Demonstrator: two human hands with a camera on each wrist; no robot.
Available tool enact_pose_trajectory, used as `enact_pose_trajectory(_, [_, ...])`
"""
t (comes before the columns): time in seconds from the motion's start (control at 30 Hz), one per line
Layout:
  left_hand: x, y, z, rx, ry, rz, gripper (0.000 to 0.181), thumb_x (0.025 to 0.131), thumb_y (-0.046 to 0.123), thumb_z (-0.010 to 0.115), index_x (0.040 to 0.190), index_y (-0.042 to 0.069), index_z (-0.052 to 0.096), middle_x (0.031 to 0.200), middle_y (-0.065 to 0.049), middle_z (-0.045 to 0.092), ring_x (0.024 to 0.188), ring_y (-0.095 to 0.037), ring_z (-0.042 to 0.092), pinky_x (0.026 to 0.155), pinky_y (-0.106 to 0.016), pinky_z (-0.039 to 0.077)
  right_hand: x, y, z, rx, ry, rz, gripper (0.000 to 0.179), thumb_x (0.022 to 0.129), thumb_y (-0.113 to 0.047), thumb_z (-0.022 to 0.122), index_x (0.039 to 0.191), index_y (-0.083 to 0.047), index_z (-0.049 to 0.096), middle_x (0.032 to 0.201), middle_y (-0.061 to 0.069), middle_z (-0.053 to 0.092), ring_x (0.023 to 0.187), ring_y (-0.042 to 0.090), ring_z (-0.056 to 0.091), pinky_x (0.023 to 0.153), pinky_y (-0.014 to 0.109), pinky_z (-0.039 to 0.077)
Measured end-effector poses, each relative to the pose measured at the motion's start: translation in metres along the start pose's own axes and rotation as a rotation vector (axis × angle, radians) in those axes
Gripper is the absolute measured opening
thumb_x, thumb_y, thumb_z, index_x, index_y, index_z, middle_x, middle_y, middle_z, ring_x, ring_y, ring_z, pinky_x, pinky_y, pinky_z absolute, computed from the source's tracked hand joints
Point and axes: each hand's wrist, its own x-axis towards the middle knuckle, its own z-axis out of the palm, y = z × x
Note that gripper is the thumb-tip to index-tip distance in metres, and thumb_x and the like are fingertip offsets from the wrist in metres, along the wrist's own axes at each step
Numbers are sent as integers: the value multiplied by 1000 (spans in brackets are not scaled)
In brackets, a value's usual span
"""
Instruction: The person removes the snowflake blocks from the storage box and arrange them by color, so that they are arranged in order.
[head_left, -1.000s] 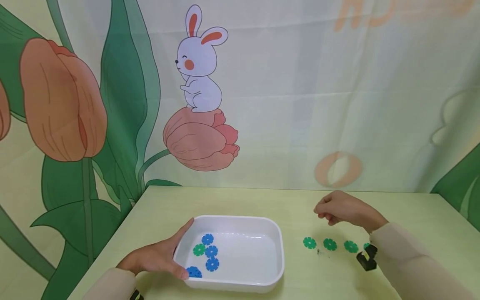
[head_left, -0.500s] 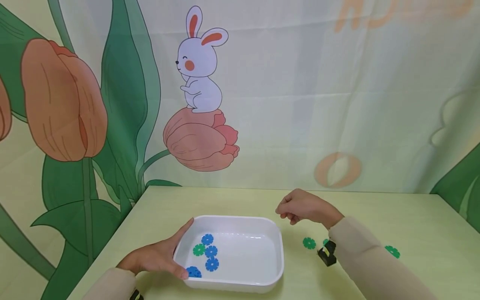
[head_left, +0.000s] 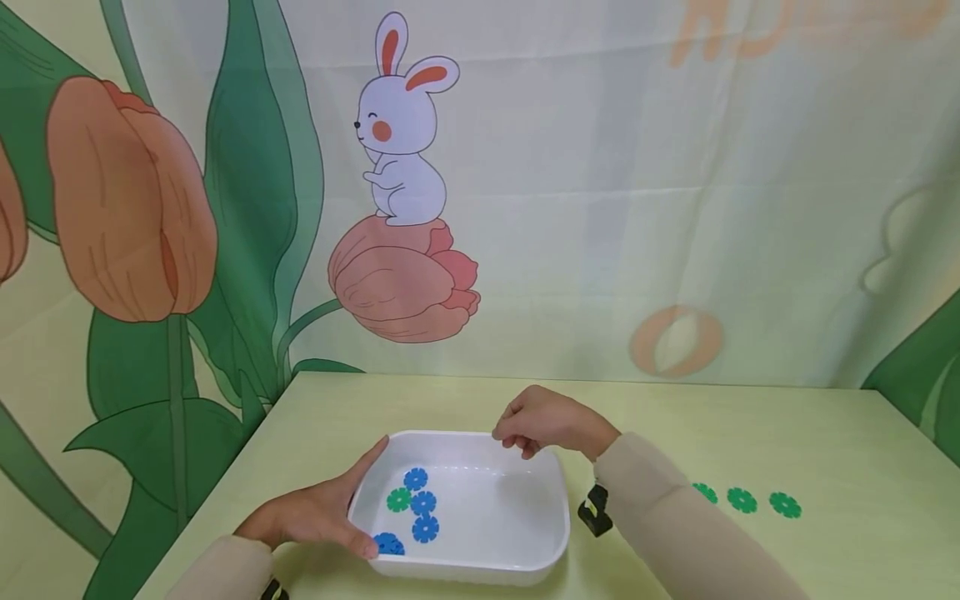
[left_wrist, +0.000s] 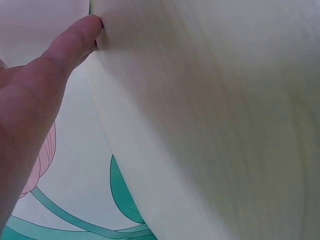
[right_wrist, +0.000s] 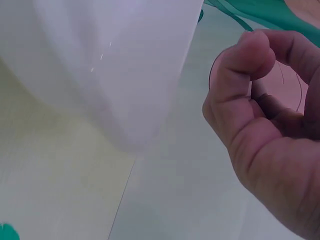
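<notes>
A white plastic tray (head_left: 480, 575) stands on the table. My left hand (head_left: 315, 512) grips its left end, with the thumb on the near corner and a finger at the far corner. Inside lie several blue notched building discs (head_left: 423, 503), flower-shaped, and one green disc (head_left: 399, 499). Above the tray's far right corner hovers my right hand (head_left: 551, 421), fingers curled and tips together. The right wrist view shows that hand (right_wrist: 270, 110) beside the tray (right_wrist: 135, 75); no piece shows at its fingertips, and whether something is hidden there I cannot tell.
Green discs (head_left: 742, 500) lie in a row on the pale table (head_left: 862, 450), right of the tray; my right sleeve (head_left: 675, 508) covers the row's left part. A printed cloth (head_left: 562, 208) with a rabbit and tulips hangs behind the table.
My right hand has moved left, from above the green discs to over the tray's far right corner. The left hand and the tray have stayed in place.
</notes>
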Motion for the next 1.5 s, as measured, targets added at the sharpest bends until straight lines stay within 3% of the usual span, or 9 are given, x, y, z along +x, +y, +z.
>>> enact_pose_trajectory(0.23, [0, 0, 0, -8, 0, 0, 132, 76, 37, 87, 159, 20, -15, 157, -16, 20, 124, -32, 42, 103, -55, 43, 14, -12, 24, -55, -3, 8, 13, 92, -13, 70, 85, -1, 72, 78, 9, 64, 61, 15, 54, 63, 24, 54])
enact_pose_trajectory(0.73, [0, 1, -1, -10, -1, -14, 129, 78, 35, 86, 159, 21, -14, 155, -14, 25, 122, -30, 43, 102, -54, 45, 39, -10, 65, 1, -46, 50, 19, 91, -11, 72, 91, 8, 72, 72, 8, 61, 59, 15, 50, 58, 22, 51])
enact_pose_trajectory(0.97, [0, 1, -1, 5, 2, -23, 129, 78, 36, 85, 159, 20, -13, 153, -14, 27, 122, -30, 44, 102, -55, 44, 44, -10, 85, -21, -51, 72, 10, 91, -12, 74, 90, -2, 74, 72, 6, 62, 60, 15, 53, 63, 23, 55])
enact_pose_trajectory(1.2, [-2, 0, -2, 8, 0, -40, 129, 79, 37, 85, 159, 21, -14, 155, -14, 24, 126, -30, 40, 106, -59, 38, 53, -9, 102, 12, -106, 73, 3, 89, -6, 74, 90, -4, 72, 69, 7, 60, 60, 16, 53, 59, 25, 54])
enact_pose_trajectory(1.5, [-2, -2, -5, -3, -24, -21, 132, 76, 39, 87, 159, 20, -14, 156, -18, 22, 130, -32, 36, 110, -59, 31, 59, -10, 117, -14, -123, 57, 11, 86, -2, 76, 97, -2, 73, 67, 6, 60, 56, 15, 54, 56, 24, 54])
